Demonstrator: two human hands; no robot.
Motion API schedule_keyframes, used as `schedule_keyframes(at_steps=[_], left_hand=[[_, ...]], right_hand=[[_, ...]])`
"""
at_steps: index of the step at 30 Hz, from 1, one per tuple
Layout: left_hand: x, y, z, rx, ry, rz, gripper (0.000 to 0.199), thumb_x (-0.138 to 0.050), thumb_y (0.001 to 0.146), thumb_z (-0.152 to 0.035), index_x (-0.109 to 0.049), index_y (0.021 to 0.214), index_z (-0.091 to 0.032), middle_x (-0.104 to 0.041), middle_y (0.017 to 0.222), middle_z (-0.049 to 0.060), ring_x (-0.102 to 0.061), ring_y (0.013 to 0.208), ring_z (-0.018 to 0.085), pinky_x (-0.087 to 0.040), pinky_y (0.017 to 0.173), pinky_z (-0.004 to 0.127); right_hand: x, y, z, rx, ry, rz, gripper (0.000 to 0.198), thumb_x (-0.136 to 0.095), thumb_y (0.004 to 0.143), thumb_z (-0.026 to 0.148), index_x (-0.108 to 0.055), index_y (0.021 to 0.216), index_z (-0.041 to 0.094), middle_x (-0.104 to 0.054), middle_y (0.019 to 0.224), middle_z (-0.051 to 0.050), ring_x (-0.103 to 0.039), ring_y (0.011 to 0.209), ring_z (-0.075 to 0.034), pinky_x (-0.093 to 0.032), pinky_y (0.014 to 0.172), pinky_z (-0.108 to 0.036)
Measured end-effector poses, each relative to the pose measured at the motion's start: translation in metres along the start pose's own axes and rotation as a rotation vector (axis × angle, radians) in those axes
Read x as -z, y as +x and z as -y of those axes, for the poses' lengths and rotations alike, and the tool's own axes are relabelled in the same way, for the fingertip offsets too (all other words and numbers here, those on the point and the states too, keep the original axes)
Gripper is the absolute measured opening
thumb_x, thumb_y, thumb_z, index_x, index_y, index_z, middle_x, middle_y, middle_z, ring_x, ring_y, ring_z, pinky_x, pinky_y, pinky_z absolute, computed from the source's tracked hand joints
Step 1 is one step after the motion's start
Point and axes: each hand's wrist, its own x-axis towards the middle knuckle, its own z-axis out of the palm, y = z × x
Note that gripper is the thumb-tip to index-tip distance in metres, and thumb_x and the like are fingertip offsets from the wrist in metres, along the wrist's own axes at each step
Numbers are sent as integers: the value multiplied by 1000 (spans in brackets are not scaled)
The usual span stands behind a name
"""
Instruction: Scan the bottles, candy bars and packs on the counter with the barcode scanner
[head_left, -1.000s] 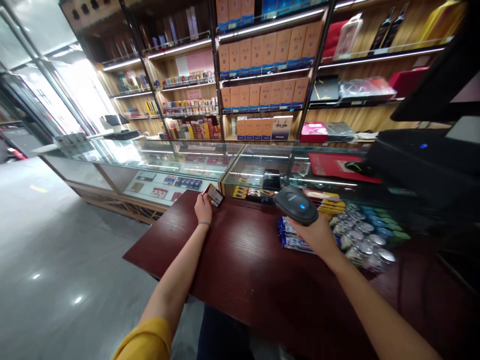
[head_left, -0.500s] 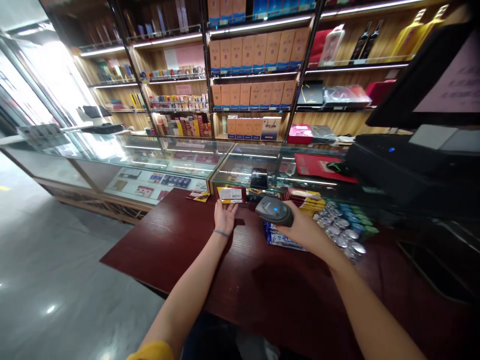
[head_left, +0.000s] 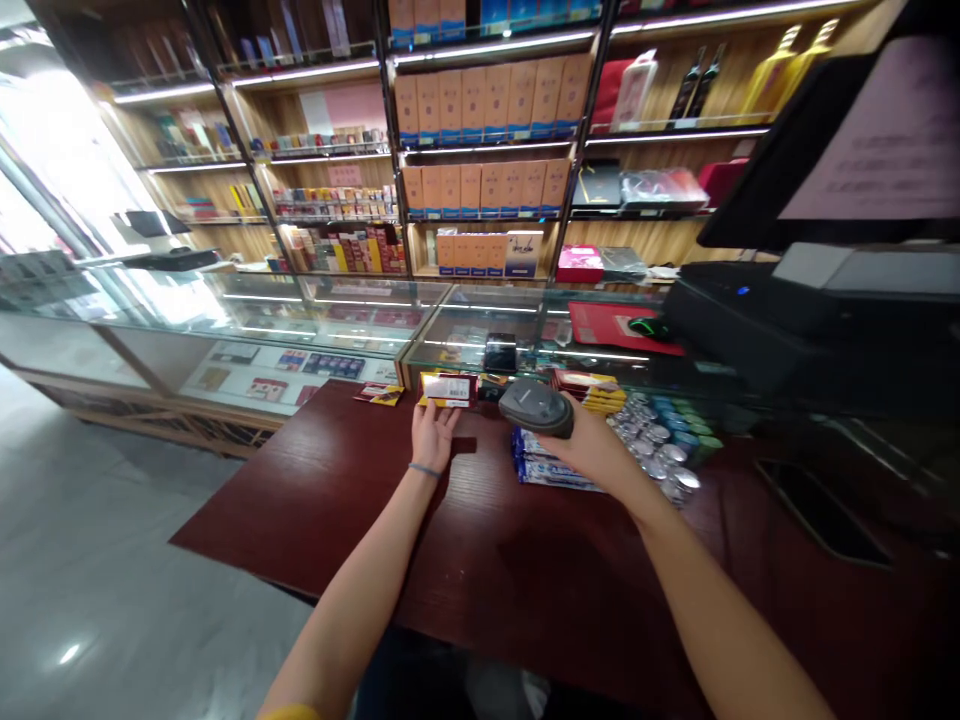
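Note:
My left hand [head_left: 433, 437] holds up a red and yellow snack packet [head_left: 448, 389], its white barcode label facing me. A dark grey barcode scanner [head_left: 534, 405] is gripped in my right hand [head_left: 589, 435], its head a short way right of the packet. Another red and yellow packet [head_left: 380, 393] lies flat at the table's far edge, left of my left hand. Beneath and beside the scanner lie blue and white packets [head_left: 559, 472]. Behind my right hand is a stack of red and yellow packets [head_left: 600, 393], and to its right stand several silver-topped cans [head_left: 660, 450].
The dark red table [head_left: 330, 480] meets a glass display counter [head_left: 330, 318] along its far side. A black phone [head_left: 821, 510] lies at the right, below a large monitor [head_left: 847, 150]. A red mat [head_left: 600, 325] with a mouse [head_left: 651, 328] rests on the glass. Stocked shelves stand behind.
The whole scene has shifted left as the view turns slightly right. Both hands keep hold of the packet and scanner. The blue light seen on the scanner no longer shows.

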Motion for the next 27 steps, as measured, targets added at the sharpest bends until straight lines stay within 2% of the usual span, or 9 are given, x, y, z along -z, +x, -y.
schedule_keyframes(at_steps=[3, 5, 9, 13, 15, 17, 22, 25, 27], left_hand=[[1, 1, 3, -49, 37, 48, 23, -69, 94, -33, -57, 113, -25, -72, 116, 5, -72, 101, 15, -57, 101, 41], [-3, 1, 3, -74, 72, 77, 28, -72, 90, -31, -58, 114, -26, -72, 115, 5, -72, 99, 15, -58, 97, 38], [-25, 4, 2, -111, 168, 176, 38, -76, 83, -33, -61, 117, -27, -72, 118, 5, -72, 100, 18, -59, 88, 34], [-67, 7, 2, -224, 308, 226, 37, -76, 82, -34, -63, 114, -22, -75, 104, 6, -73, 92, 20, -59, 81, 32], [-92, 6, 3, -320, 472, 272, 27, -73, 85, -31, -65, 108, -20, -76, 99, 7, -73, 91, 22, -58, 84, 34], [-117, 1, 4, -444, 690, 359, 18, -68, 89, -27, -68, 107, -21, -77, 103, 7, -73, 96, 24, -57, 89, 36], [-169, -18, 18, -733, 1288, 644, 24, -58, 98, -21, -71, 117, -27, -76, 108, 7, -71, 105, 27, -51, 95, 35], [-191, -25, 35, -831, 1505, 824, 25, -54, 99, -18, -71, 117, -25, -75, 104, 11, -69, 105, 28, -49, 96, 36], [-200, -27, 47, -865, 1592, 899, 25, -53, 100, -18, -72, 116, -23, -74, 103, 13, -69, 105, 29, -50, 95, 38]], right_hand=[[20, -1, 5, -70, 107, -40, 56, -72, 79, 38, -59, 132, 26, -75, 79, -1, -67, 55, -22, -50, 51, -32], [36, -3, 7, -116, 183, -109, 52, -71, 80, 39, -60, 128, 25, -70, 69, 2, -56, 41, -18, -44, 43, -30], [70, -9, 2, -147, 319, -257, 37, -72, 80, 40, -62, 113, 27, -58, 53, 7, -48, 36, -16, -39, 39, -30], [102, -16, -11, -174, 376, -328, 27, -74, 79, 37, -59, 100, 27, -54, 50, 8, -48, 38, -15, -39, 40, -29], [115, -21, -17, -188, 396, -363, 22, -73, 80, 38, -57, 91, 27, -53, 49, 7, -47, 37, -15, -39, 40, -29], [125, -25, -20, -196, 420, -403, 21, -72, 81, 39, -56, 82, 27, -52, 49, 6, -46, 37, -14, -38, 40, -28], [140, -34, -22, -171, 486, -458, 27, -72, 82, 38, -53, 67, 26, -53, 51, 4, -45, 38, -12, -37, 41, -28], [145, -37, -24, -165, 533, -471, 26, -72, 82, 37, -55, 67, 25, -53, 52, 4, -45, 38, -12, -36, 40, -28], [148, -39, -25, -162, 549, -476, 27, -71, 82, 37, -55, 65, 25, -52, 52, 4, -45, 38, -12, -35, 40, -28]])
